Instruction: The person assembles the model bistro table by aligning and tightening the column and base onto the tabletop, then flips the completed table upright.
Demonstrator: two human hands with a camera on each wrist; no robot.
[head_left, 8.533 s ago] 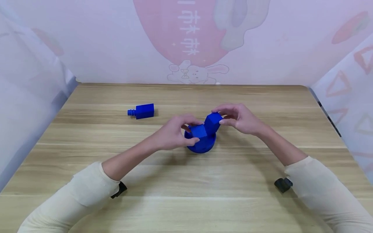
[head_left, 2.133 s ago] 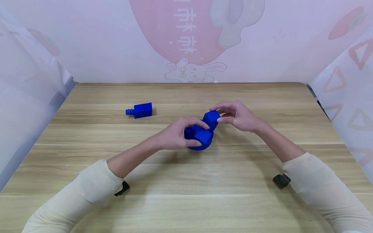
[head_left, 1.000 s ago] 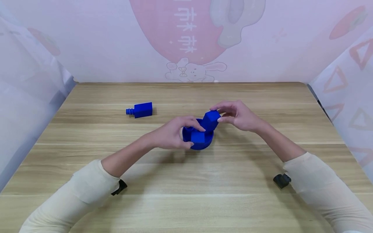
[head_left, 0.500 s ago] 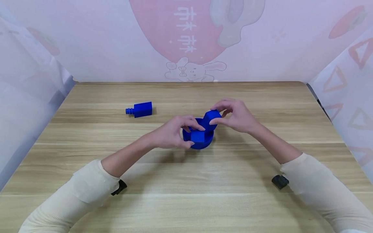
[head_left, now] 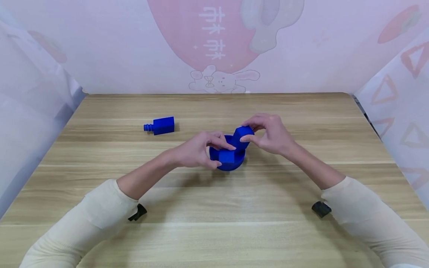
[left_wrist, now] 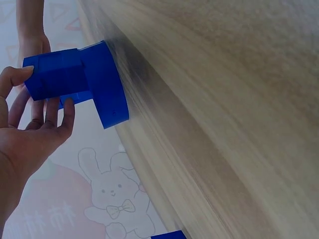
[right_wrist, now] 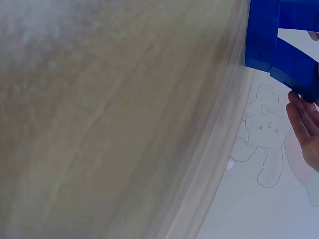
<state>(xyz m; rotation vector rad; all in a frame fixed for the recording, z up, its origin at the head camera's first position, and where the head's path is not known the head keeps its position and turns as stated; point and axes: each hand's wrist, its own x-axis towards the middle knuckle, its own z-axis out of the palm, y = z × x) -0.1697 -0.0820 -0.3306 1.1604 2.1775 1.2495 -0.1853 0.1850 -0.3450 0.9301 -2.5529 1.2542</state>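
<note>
Right hand (head_left: 268, 134): thumb had shifted left since 1 s earlier, pinching the right block (head_left: 241, 138).
Left hand (head_left: 197, 150): pinched the left block (head_left: 226, 156).
Bowl (head_left: 228, 168): stood below both blocks; aligning these 2 seemed the step, steady grips the next need.

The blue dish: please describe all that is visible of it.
The dish is blue, round, low-walled, and looks like plastic. It stands flat on the table. The left block and the right block rise from it, the right one leaning outward. The left hand and these blocks hide part of its inside.
</note>
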